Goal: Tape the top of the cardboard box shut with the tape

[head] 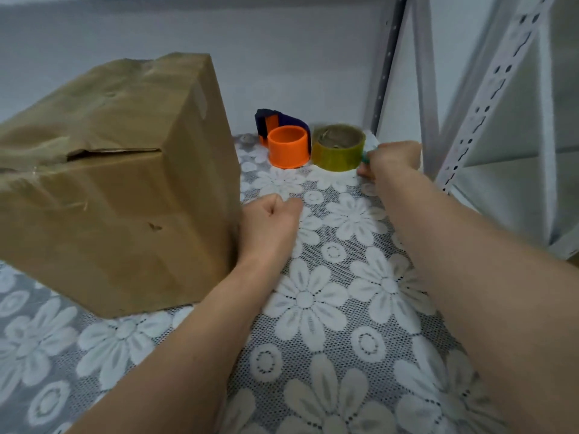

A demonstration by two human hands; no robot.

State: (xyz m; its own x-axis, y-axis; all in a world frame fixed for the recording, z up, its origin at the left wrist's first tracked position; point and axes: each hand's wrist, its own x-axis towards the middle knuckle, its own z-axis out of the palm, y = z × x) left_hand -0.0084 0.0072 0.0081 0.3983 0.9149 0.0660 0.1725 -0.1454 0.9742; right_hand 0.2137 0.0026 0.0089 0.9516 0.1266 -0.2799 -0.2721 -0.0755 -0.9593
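Observation:
A worn brown cardboard box (103, 189) stands at the left on the lace cloth. Its top flaps lie down, with a gap showing at the seam. A roll of yellowish clear tape (338, 148) lies flat at the back, and beside it stands an orange and dark blue tape dispenser (286, 145). My right hand (391, 159) is just right of the tape roll, its fingers curled round a small teal thing (365, 158) that is mostly hidden. My left hand (269, 220) lies as a loose fist against the box's right side and holds nothing.
A white flowered lace cloth (313, 302) covers the surface. Grey metal shelf uprights (488, 89) stand at the right, close behind my right hand. A plain wall runs along the back.

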